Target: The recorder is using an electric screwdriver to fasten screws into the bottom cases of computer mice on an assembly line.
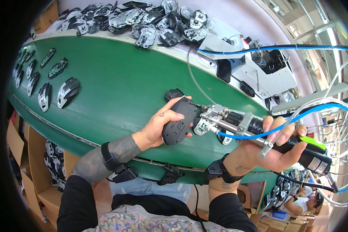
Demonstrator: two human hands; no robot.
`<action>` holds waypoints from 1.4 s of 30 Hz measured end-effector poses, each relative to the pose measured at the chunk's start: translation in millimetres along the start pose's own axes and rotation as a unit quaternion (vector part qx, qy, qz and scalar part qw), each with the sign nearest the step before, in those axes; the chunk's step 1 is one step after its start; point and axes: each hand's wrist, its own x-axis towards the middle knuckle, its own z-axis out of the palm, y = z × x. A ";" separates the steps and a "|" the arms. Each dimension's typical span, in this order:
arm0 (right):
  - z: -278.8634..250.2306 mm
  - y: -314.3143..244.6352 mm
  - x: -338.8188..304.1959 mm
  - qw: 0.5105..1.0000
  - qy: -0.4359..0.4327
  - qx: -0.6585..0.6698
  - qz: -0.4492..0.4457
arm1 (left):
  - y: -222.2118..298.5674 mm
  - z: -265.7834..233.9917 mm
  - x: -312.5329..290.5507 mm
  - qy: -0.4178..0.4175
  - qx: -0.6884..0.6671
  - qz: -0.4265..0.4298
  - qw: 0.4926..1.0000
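A black computer mouse (179, 125) is held above the green belt with its underside turned up. My left hand (155, 125) grips it, the thumb lying across the underside. My right hand (276, 149) is wrapped round a black electric screwdriver (319, 160) with a green lever and a metal feeding head (216, 115). The screwdriver points left, its tip at the upper right edge of the mouse; whether it touches cannot be made out. Close behind lie a dark mouse part (174, 94), a silver-and-black mouse part (200, 127) and another part (225, 138), partly hidden by the tool.
Blue and clear hoses (317, 108) run from the tool to the right. Several mouse parts (68, 92) lie on the green belt (116, 89) at left. A pile of mouse shells (143, 21) covers the back ledge, beside a white machine (268, 69). Cardboard boxes (40, 174) stand lower left.
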 end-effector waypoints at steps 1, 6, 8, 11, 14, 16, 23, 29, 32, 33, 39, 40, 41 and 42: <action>0.7 -0.3 0.2 1.000 -0.001 0.002 -0.001 | 2.2 1.9 -1.0 0.012 0.016 -0.001 1.000; 0.7 -5.7 2.1 1.000 0.021 -0.023 -0.006 | 5.8 -2.2 3.6 0.035 0.057 0.003 0.998; 3.4 -5.1 4.4 0.996 0.053 -0.064 -0.014 | 5.5 -9.4 9.1 0.088 0.046 0.032 0.995; -1.0 -6.2 4.6 0.997 0.043 -0.050 -0.030 | 12.1 -16.6 12.6 0.089 -0.038 0.047 0.994; -0.5 0.0 2.3 1.000 0.010 -0.029 -0.008 | 9.7 -18.1 12.2 0.060 -0.055 0.047 0.996; 0.5 4.4 2.0 1.000 -0.015 -0.020 0.014 | 7.5 -16.5 12.6 0.027 -0.081 0.050 0.995; -1.9 4.3 1.8 0.999 -0.004 -0.033 -0.004 | 5.6 -14.4 8.9 -0.006 -0.085 0.045 0.995; -3.6 3.7 1.1 1.000 -0.011 -0.015 -0.003 | 6.6 -8.5 4.2 0.001 -0.082 0.048 0.995; -5.4 4.2 1.8 1.000 -0.021 -0.004 0.007 | 5.7 -4.8 1.3 0.009 -0.051 0.042 0.998; -5.1 4.0 1.6 1.000 -0.019 -0.007 0.007 | 6.5 -5.5 1.4 0.003 -0.062 0.033 0.998; -4.8 3.8 1.4 0.999 0.006 -0.030 0.012 | 9.9 -8.5 8.1 0.058 0.002 0.049 0.997; -3.0 1.9 2.5 1.000 0.002 -0.023 0.009 | 11.7 -10.3 10.2 0.100 0.018 0.071 0.992; -1.1 -0.1 3.7 1.000 -0.002 -0.016 0.006 | 13.5 -14.4 12.4 0.105 0.018 0.072 0.992; -4.7 -4.7 4.6 1.000 -0.020 -0.003 0.012 | 14.9 -19.7 15.0 0.132 -0.003 0.077 0.988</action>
